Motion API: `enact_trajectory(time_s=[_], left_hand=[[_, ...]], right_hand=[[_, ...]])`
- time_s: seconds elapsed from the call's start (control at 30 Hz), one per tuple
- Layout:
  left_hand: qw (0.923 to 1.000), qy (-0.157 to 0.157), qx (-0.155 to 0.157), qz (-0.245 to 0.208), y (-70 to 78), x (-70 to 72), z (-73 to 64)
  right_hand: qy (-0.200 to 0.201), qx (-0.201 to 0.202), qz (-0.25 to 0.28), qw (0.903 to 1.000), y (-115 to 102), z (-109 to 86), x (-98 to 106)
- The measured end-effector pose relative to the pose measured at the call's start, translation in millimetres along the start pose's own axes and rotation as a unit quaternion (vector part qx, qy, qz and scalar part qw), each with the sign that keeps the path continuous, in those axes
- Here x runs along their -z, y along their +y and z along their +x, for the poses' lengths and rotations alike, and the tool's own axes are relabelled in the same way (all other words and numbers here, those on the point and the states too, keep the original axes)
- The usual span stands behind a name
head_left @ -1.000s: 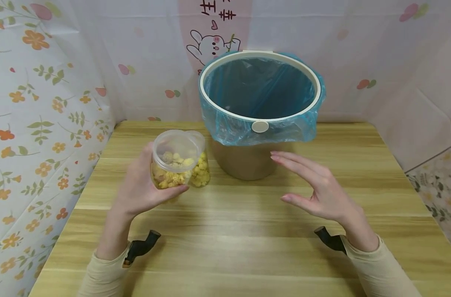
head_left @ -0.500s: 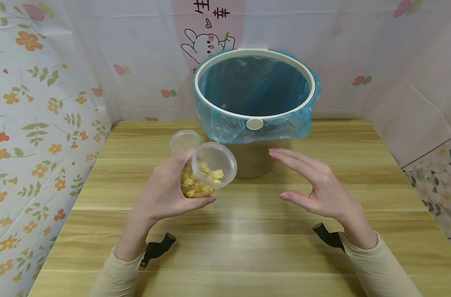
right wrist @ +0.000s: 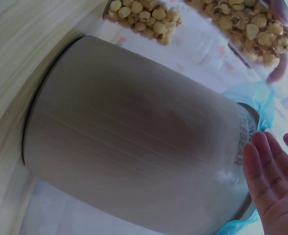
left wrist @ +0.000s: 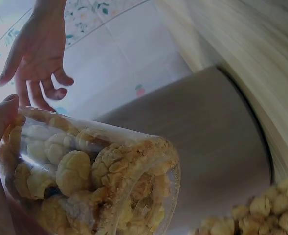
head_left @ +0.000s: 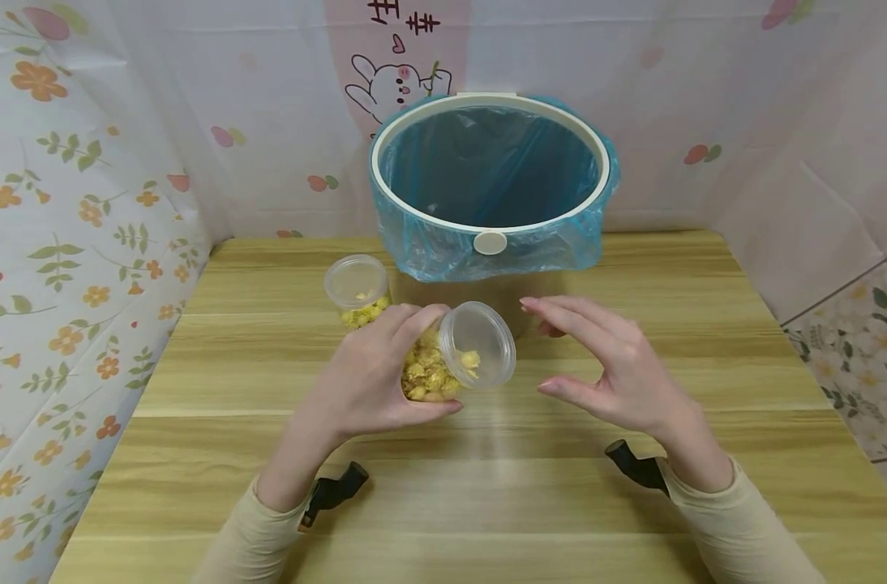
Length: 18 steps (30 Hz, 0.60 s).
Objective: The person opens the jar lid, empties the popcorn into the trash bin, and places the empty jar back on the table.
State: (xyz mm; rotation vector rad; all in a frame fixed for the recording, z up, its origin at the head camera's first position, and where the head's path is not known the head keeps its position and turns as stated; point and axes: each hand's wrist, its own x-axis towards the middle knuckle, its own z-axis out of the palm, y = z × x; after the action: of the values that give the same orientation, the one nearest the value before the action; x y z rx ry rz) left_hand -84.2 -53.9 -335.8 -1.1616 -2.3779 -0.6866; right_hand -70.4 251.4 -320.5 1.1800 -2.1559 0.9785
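Observation:
My left hand grips a clear jar of yellow popcorn round its side, thumb in front. The jar leans to the right, its translucent round top facing the right hand. In the left wrist view the popcorn jar fills the lower left, its base toward the camera. My right hand hangs empty in front of the bin, fingers extended and thumb apart. Behind the left hand, a second jar of popcorn stands upright on the table, partly hidden by that hand.
At the back stands a tall grey-brown bin with a white rim. A blue plastic bag lines it and folds over the outside. Wood-grain table lies below, and patterned cloth hangs behind it.
The left hand has carried the popcorn jar rightward, away from the second jar, and tipped it further to the right. The right hand has stayed nearly in place.

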Motion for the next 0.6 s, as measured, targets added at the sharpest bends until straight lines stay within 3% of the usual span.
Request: enact_trajectory(time_s=[0.33,0.6], left_hand=[[0.9992,-0.003,-0.034,0.021,11.4,-17.6,10.5],[0.9974,-0.008,-0.047,0.054,16.2,-26.3,14.2]], right_hand=[[-0.005,-0.013,-0.022,0.9996,-7.8,0.6,-0.6],[-0.047,-0.044,-0.07,0.9955,-13.7,-3.4,0.9]])
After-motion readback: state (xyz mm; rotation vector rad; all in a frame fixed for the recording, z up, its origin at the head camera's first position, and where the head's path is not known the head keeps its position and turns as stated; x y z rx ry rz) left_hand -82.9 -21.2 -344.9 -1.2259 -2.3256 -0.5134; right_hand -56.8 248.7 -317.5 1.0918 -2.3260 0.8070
